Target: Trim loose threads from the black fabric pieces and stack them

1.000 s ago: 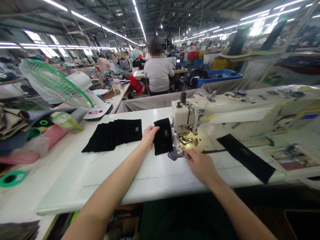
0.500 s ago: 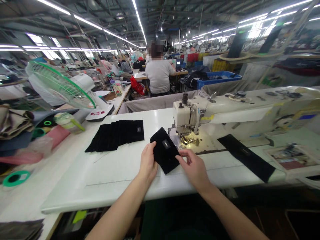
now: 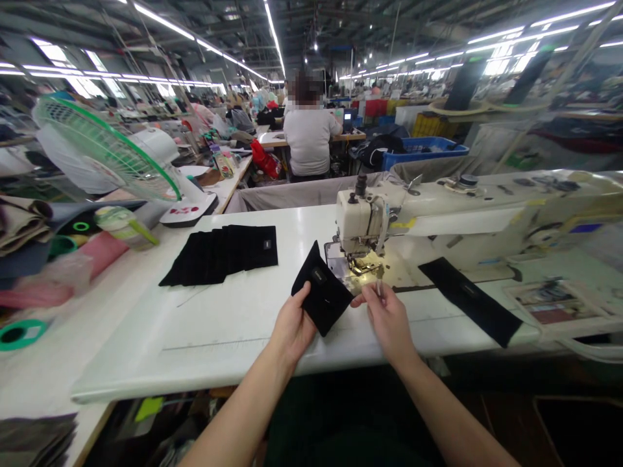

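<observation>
A black fabric piece with a small dark label (image 3: 327,303) is held in my left hand (image 3: 296,327), thumb on top and fingers beneath. My right hand (image 3: 388,318) is at the piece's right corner, its fingers pinched together on something small I cannot make out. Just behind the fabric stands the sewing machine head (image 3: 360,224), its needle area lit. A fanned stack of black pieces (image 3: 224,255) lies to the left on the white table (image 3: 214,350). Another black strip with a label (image 3: 470,299) rests on the right, beside the machine.
A green and white fan (image 3: 111,152) stands at the back left, near a bottle (image 3: 127,227) and a green tape roll (image 3: 22,334). A tray of small parts (image 3: 555,301) sits at the right. Beyond the table a person in a grey shirt (image 3: 307,143) sits facing away.
The black piece has turned slightly and its top corner now stands up more. My right hand has moved a little right, its fingers drawn more tightly together. The view has shifted slightly.
</observation>
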`<action>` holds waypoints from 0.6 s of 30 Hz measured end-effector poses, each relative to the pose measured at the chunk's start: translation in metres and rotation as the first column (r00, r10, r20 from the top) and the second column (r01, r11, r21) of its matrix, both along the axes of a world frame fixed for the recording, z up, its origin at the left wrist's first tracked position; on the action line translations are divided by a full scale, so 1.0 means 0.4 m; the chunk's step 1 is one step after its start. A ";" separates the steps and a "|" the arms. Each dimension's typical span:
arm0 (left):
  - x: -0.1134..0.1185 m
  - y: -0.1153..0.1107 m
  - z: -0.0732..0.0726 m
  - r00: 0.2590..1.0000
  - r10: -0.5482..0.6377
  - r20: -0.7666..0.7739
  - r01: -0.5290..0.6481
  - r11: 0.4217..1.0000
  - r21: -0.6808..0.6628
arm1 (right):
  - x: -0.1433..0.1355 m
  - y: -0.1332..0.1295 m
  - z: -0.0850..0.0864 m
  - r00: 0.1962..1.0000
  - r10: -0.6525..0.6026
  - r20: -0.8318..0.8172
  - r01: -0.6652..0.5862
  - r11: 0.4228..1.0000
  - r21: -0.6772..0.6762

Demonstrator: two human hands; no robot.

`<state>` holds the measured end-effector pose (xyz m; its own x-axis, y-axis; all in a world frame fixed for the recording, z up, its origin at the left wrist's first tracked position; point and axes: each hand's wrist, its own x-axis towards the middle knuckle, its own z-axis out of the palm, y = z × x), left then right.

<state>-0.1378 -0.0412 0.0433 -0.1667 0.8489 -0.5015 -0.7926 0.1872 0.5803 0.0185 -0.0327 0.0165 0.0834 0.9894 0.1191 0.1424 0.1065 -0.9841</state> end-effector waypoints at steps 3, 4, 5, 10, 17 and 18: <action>0.004 -0.008 0.011 1.000 0.022 -0.020 -0.022 1.000 0.015 | 0.005 -0.003 0.009 0.998 0.000 0.063 -0.002 0.999 0.038; 0.006 -0.012 0.014 0.999 0.026 -0.028 -0.025 0.999 0.025 | 0.006 -0.004 0.012 0.997 -0.003 0.081 -0.001 0.999 0.054; 0.008 -0.016 0.016 0.999 0.026 -0.037 -0.025 0.999 0.037 | 0.007 -0.005 0.014 0.995 -0.007 0.095 0.000 0.998 0.070; 0.014 -0.029 0.010 0.998 -0.011 -0.063 0.015 0.997 0.075 | 0.007 -0.006 0.014 0.983 -0.032 0.180 -0.015 0.967 0.253; 0.022 -0.031 0.009 0.997 -0.057 -0.050 0.059 0.997 0.049 | 0.009 -0.003 0.005 0.900 -0.027 0.435 -0.203 0.858 0.473; 0.024 -0.033 0.008 0.997 -0.058 -0.042 0.059 0.997 0.044 | 0.007 -0.003 0.005 0.888 -0.022 0.459 -0.214 0.864 0.457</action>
